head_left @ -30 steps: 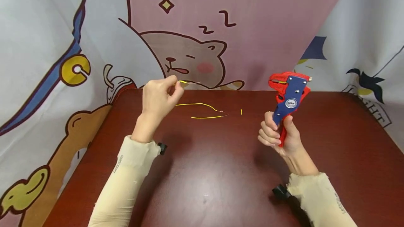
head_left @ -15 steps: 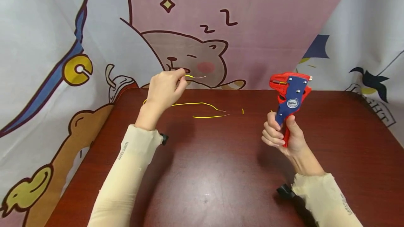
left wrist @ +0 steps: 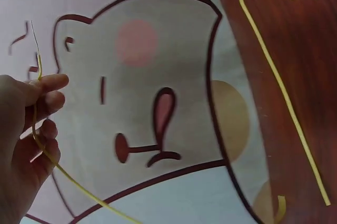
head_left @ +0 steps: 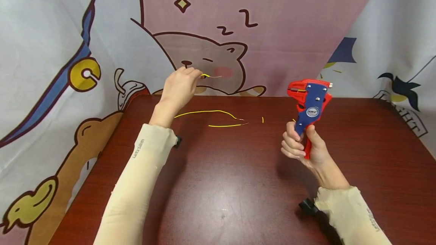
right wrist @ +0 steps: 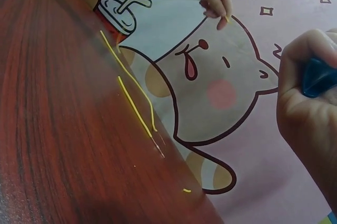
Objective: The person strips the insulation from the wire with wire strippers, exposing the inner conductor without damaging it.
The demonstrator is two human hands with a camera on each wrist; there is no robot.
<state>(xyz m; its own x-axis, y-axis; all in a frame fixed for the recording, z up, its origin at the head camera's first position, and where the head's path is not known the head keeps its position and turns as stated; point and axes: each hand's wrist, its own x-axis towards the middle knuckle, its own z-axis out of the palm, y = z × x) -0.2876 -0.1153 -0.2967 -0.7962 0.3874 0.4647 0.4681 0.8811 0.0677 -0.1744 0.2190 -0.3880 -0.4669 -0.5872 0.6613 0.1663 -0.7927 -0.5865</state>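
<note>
In the head view, my left hand (head_left: 180,88) is raised above the far table edge and pinches a yellow wire (head_left: 205,75) near its end. Thin bare strands stick out past the insulation to the right. The left wrist view shows the rest of this wire (left wrist: 79,186) trailing down below the fingers. My right hand (head_left: 308,148) grips the handles of a red and blue wire stripper (head_left: 312,103), held upright over the table. A small yellow strip shows at the stripper's red jaws. Only a dark blue part of its handle (right wrist: 318,79) is visible in the right wrist view.
Two yellow wires with bared ends lie on the brown table (head_left: 221,184), a longer one (head_left: 204,111) behind a shorter one (head_left: 223,126). A short yellow scrap (head_left: 262,120) lies to their right. A printed cloth (head_left: 289,29) hangs behind the table.
My left hand has risen and moved slightly right, carrying the pinched wire. My right hand with the wire stripper has stayed nearly in place.
</note>
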